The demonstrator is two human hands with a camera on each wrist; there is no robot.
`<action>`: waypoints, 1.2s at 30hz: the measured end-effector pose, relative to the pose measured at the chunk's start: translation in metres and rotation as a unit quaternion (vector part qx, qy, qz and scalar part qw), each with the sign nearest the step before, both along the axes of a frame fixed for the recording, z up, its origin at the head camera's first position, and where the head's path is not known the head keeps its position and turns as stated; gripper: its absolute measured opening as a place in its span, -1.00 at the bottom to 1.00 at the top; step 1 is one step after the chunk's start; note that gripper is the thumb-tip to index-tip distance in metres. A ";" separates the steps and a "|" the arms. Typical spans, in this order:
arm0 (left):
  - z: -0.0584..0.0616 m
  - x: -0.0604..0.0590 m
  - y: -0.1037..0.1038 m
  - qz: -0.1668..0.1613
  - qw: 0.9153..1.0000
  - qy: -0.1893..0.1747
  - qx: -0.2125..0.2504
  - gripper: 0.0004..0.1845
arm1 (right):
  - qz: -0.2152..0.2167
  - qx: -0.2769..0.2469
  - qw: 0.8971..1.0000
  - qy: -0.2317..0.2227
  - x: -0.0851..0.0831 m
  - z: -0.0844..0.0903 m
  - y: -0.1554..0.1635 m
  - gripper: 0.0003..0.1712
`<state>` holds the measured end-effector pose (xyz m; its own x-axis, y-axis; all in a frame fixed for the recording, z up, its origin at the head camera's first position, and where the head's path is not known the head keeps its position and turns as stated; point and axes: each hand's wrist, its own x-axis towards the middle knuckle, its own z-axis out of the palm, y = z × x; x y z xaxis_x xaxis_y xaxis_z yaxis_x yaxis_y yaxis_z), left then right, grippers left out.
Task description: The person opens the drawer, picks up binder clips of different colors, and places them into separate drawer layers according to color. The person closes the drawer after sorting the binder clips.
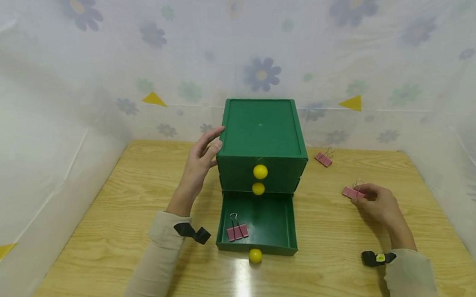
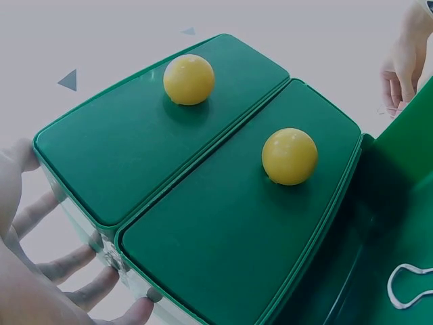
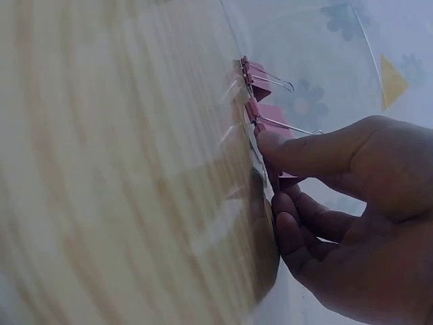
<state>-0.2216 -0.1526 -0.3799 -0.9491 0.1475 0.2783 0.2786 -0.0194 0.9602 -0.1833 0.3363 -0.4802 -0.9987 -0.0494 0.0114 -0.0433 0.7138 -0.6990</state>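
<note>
Spare pink clip (image 1: 323,159) on wooden table (image 1: 137,197); floral backdrop (image 1: 105,45).

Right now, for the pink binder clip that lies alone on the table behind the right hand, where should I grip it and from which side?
Probably pinch the pink binder clip across its pink body, coming from above. It lies flat on the table with free space around it. Its thin wire handles point to the back wall and would likely swing if gripped.

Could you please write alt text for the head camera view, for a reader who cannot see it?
A person's right hand pinches a pink binder clip on a wooden table, while the left hand rests against a green drawer box. Its bottom drawer is open with a clip inside; another clip lies behind.
</note>
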 end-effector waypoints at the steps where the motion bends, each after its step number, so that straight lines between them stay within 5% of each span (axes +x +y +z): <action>1: 0.000 0.000 0.000 -0.001 1.000 0.000 0.000 -0.51 | 0.001 -0.001 1.000 -0.003 0.001 0.001 0.000 -0.55; 11: 0.000 0.000 0.000 -0.002 1.000 0.002 0.001 -0.51 | -0.039 -0.064 0.996 -0.042 0.007 0.014 0.000 -0.39; 24: -0.001 -0.001 -0.001 -0.002 1.000 0.000 -0.002 -0.52 | -0.023 -0.152 0.988 0.008 0.015 0.028 -0.003 -0.51; 36: -0.001 -0.002 0.000 -0.005 1.000 0.007 0.006 -0.51 | -0.014 -0.172 0.984 0.034 0.020 0.050 -0.022 -0.59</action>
<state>-0.2240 -0.1529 -0.3809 -0.9435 0.1529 0.2941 0.2925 -0.0334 0.9557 -0.1635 0.3141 -0.4301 -0.9960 -0.0038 0.0894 -0.0821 0.4361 -0.8962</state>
